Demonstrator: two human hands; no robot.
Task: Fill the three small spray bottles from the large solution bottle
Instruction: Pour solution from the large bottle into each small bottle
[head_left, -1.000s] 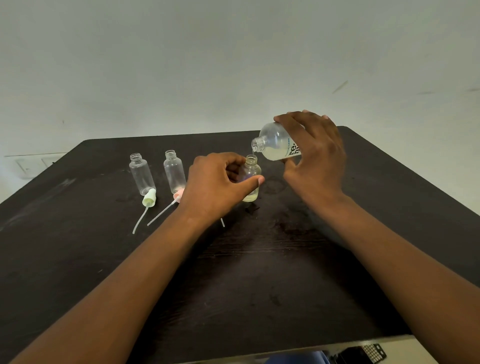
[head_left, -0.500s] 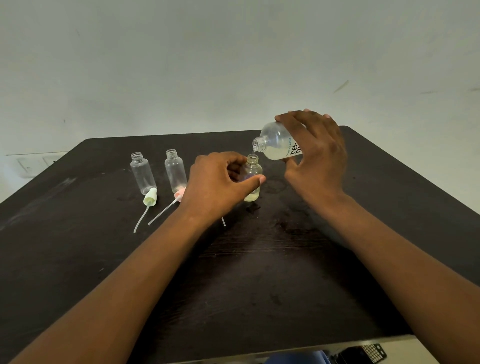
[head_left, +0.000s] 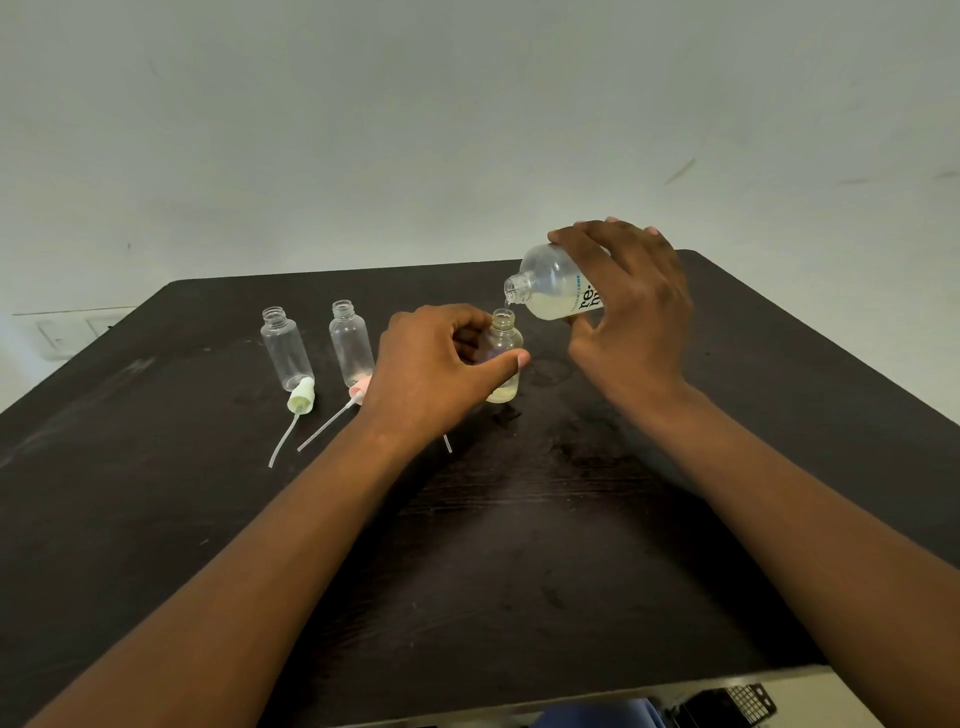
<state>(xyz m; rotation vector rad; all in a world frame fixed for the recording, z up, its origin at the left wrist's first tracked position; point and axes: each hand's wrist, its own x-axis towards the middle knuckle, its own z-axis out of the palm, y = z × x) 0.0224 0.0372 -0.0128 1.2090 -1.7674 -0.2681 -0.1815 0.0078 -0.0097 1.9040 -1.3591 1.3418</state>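
My right hand (head_left: 631, 312) holds the large solution bottle (head_left: 553, 288) tipped to the left, its open mouth just above the neck of a small clear spray bottle (head_left: 503, 358). A thin stream runs from the mouth into that neck. My left hand (head_left: 439, 374) grips this small bottle upright on the dark table (head_left: 519, 545); pale yellowish liquid fills its bottom. Two more small clear bottles stand uncapped and look empty to the left: one at the far left (head_left: 285, 351), one beside it (head_left: 350, 345).
A pale green spray cap (head_left: 301, 397) with its dip tube lies before the far-left bottle. A pink spray cap (head_left: 358, 389) with its tube lies partly under my left wrist. Another tube end (head_left: 447, 442) sticks out below my left hand. A wall socket (head_left: 67, 332) is at left.
The large bottle has tipped slightly further and its mouth has come closer over the small bottle's neck. Both hands have otherwise stayed in place.
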